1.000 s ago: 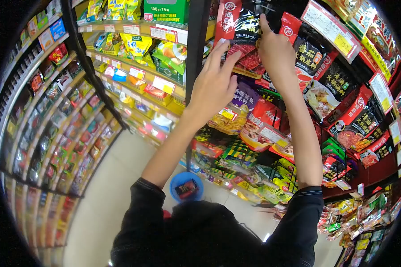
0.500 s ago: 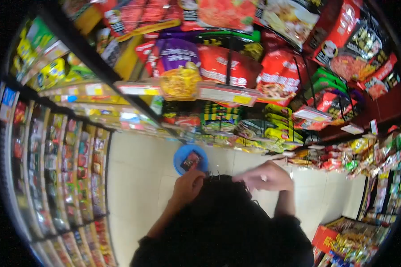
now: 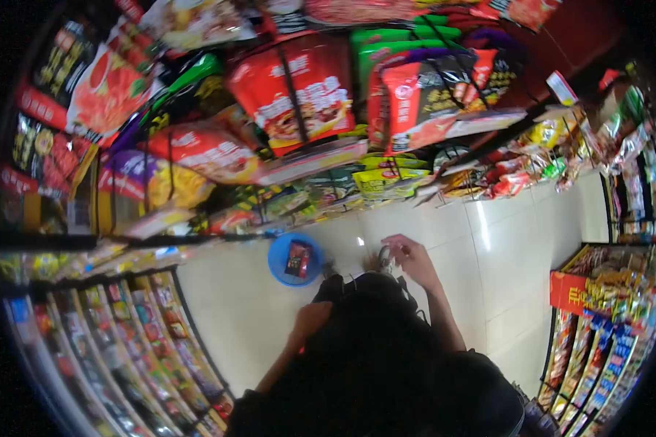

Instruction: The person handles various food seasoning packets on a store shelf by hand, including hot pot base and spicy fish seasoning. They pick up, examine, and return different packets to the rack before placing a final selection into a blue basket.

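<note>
My left hand (image 3: pixel 313 318) rests against the front of my black clothing (image 3: pixel 364 320), its fingers mostly hidden there. Off to the right, my right hand (image 3: pixel 413 261) hovers over the floor with fingers loosely bent and apart; I see nothing held in it. A round blue basin (image 3: pixel 275 256) stands on the floor just beyond my left hand. Inside lies a dark red-and-black packet (image 3: pixel 297 259). Hanging above and beyond both hands are bagged snacks, among them a large red packet (image 3: pixel 293 95) and a yellow-green packet (image 3: pixel 390 178).
A rack with price strips (image 3: pixel 313 162) runs across the front. Low shelves of small packets (image 3: pixel 142 328) line the left. At right stands a red display box (image 3: pixel 567 291) with goods below it. Pale floor tiles (image 3: pixel 474 255) lie between.
The view has turned to the right, so the hanging packets have shifted left. My right hand has moved outward and forward from my waist. The basin with the packet stays on the floor.
</note>
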`<act>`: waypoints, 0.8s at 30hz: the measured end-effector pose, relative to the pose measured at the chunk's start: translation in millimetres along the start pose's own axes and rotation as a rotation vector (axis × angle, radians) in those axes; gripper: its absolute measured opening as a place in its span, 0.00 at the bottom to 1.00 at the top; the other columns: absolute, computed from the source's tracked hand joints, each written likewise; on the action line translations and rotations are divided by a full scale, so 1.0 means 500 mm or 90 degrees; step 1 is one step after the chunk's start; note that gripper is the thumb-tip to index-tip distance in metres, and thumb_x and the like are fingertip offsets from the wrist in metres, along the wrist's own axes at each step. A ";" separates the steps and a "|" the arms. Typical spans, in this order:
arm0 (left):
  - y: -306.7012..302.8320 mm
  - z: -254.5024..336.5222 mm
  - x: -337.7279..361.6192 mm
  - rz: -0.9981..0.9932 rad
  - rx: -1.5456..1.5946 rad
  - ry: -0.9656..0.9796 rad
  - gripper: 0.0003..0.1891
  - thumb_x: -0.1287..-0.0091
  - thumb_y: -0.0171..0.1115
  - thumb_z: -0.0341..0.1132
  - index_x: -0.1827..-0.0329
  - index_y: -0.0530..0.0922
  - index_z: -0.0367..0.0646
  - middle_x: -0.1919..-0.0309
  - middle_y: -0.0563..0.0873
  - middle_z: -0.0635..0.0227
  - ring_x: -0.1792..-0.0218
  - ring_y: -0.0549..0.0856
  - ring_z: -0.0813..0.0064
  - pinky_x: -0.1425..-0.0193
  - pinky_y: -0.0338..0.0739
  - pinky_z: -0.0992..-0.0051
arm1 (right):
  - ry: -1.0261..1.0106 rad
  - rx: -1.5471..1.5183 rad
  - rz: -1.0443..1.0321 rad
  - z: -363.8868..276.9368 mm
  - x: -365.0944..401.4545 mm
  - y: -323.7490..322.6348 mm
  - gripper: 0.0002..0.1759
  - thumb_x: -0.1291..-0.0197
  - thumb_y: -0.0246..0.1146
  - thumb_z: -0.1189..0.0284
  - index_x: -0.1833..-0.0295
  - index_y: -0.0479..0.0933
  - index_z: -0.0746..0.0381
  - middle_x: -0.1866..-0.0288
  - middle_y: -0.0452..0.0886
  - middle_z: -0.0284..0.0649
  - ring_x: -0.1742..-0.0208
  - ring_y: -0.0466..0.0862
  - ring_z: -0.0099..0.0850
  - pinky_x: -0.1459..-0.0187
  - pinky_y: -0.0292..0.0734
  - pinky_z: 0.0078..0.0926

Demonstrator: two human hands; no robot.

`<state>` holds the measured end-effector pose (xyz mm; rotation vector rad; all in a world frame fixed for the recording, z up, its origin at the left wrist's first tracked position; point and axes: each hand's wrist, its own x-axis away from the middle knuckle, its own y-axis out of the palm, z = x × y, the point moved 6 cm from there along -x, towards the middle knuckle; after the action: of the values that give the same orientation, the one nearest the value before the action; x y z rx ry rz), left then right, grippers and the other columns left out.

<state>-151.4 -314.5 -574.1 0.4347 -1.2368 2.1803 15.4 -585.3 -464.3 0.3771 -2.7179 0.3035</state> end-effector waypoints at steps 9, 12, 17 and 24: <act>-0.019 0.142 0.040 0.065 0.188 -0.070 0.09 0.27 0.52 0.37 0.57 0.78 0.43 0.62 0.86 0.54 0.57 0.86 0.48 0.52 0.79 0.51 | -0.314 -0.083 0.326 -0.151 -0.101 -0.268 0.15 0.30 0.64 0.71 0.41 0.80 0.62 0.50 0.81 0.36 0.50 0.80 0.24 0.50 0.76 0.21; -0.014 0.181 0.015 0.030 0.091 -0.136 0.10 0.27 0.54 0.38 0.55 0.78 0.41 0.61 0.85 0.52 0.54 0.84 0.48 0.48 0.77 0.53 | -0.445 0.033 0.382 -0.263 -0.156 -0.328 0.25 0.35 0.70 0.69 0.35 0.75 0.63 0.45 0.82 0.41 0.46 0.83 0.31 0.43 0.76 0.28; 0.075 0.132 0.025 0.106 0.149 -0.166 0.10 0.27 0.58 0.37 0.53 0.78 0.39 0.57 0.83 0.51 0.54 0.83 0.46 0.44 0.75 0.55 | -0.414 0.048 0.249 -0.315 -0.235 -0.319 0.32 0.38 0.73 0.68 0.32 0.70 0.65 0.42 0.82 0.46 0.43 0.84 0.34 0.42 0.78 0.34; -0.005 0.225 0.042 0.247 0.291 -0.244 0.09 0.26 0.59 0.34 0.49 0.79 0.41 0.54 0.84 0.53 0.55 0.85 0.54 0.50 0.80 0.63 | -0.544 0.016 0.114 -0.315 -0.212 -0.310 0.20 0.36 0.71 0.69 0.44 0.77 0.70 0.44 0.82 0.45 0.48 0.82 0.31 0.47 0.77 0.29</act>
<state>-166.8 -402.7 -503.0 0.8958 -1.0653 2.8249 209.5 -667.1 -338.9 0.3168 -3.6016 0.2644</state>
